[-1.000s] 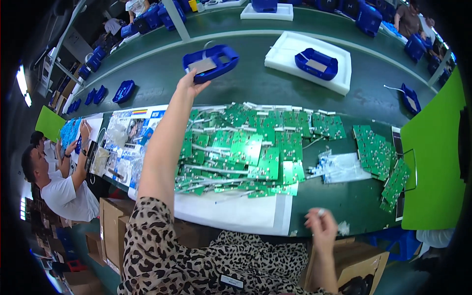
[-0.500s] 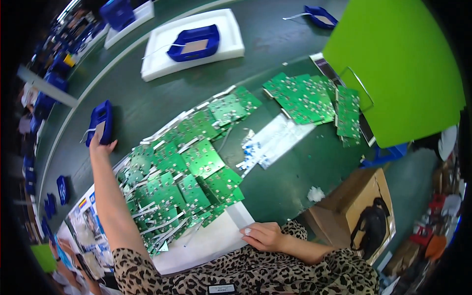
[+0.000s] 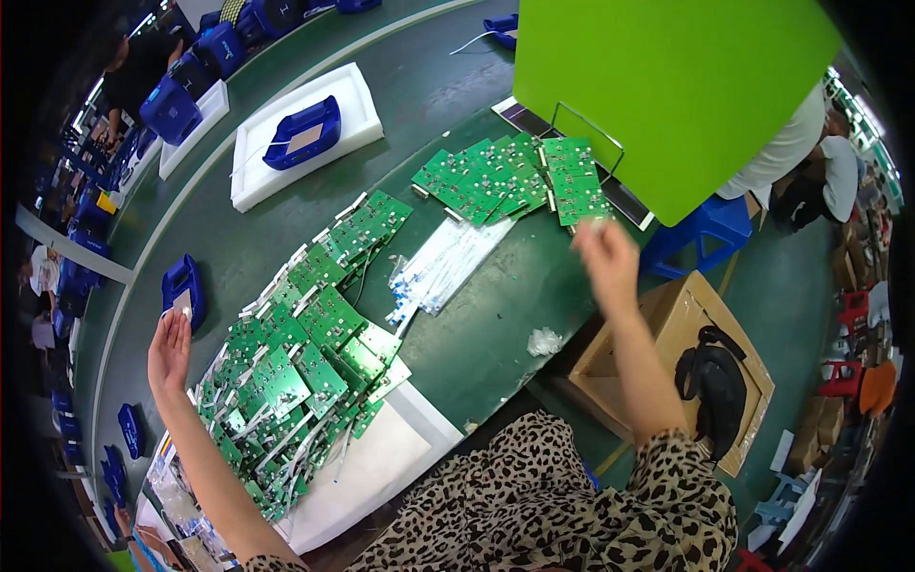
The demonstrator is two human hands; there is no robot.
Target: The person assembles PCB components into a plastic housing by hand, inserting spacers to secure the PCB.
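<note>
My left hand has its fingers stretched out, just below a blue plastic housing on the left of the bench. It holds nothing that I can see. At the right, my right hand is blurred, its fingers bunched at the lower edge of a green circuit board; whether they grip it is unclear. More circuit boards lie fanned out to the left of it. A large overlapping pile of circuit boards with white connectors covers the bench between my arms.
A bundle of white leads with blue ends lies mid-bench. A white foam tray carries another blue housing. A bright green panel stands at the far right. Beside me, an open cardboard box holds a black bag.
My right hand has left the white sheet at the bench's front edge and reached right to the far boards. The left hand has come off the blue housing. The view has turned right.
</note>
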